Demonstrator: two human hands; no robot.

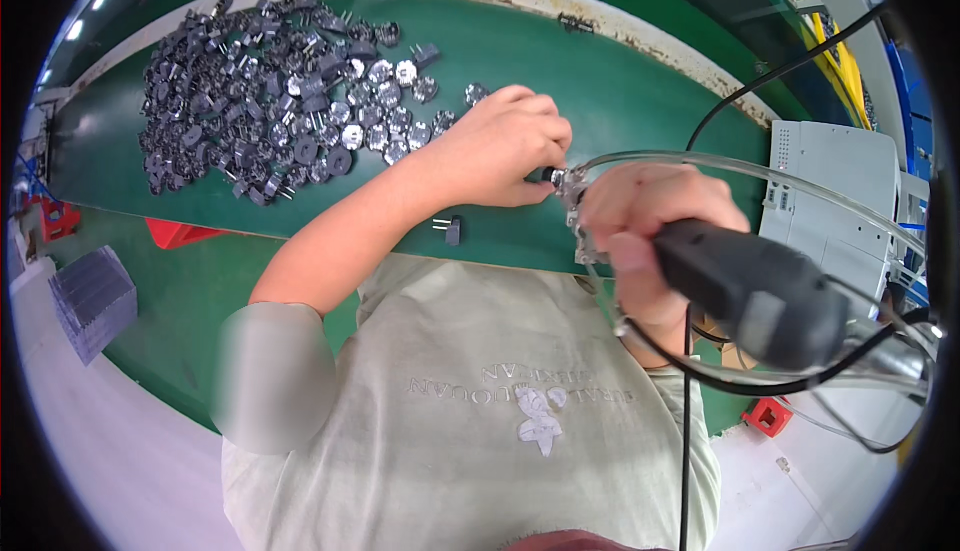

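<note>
1. Nearest the camera, the right hand (640, 241) is closed around the dark handle of a powered screwdriver (750, 296), its grip wrapped fully round the tool. A black cable (760, 81) and a clear tube (700, 163) loop away from the tool toward the counter's right edge.
2. The tool's metal tip meets a small dark plug part (553, 177) that the left hand (505, 146) pinches between fingertips and thumb; that grip is closed on the part. The part is held just above the green counter (620, 91), close to its near edge and right of the middle.
3. Just beside the left wrist, a single dark plug piece (450, 229) with two metal pins lies on the counter at its near edge, apart from the rest.
4. Farther in, a large loose pile of dark plug parts (250, 91) covers the counter's left half, reaching toward the far edge. Its right fringe holds round pieces lying face up, near the left hand's knuckles. No container holds them; they lie straight on the green surface.
5. At the counter's far edge, a few stray dark pieces (575, 23) rest on the pale, worn rim.
6. Off the counter's right edge stands a pale grey box-shaped device (830, 186).
7. Below the counter's left end, a stack of grey ridged trays (92, 296) sits on the floor; what is in them cannot be told.
</note>
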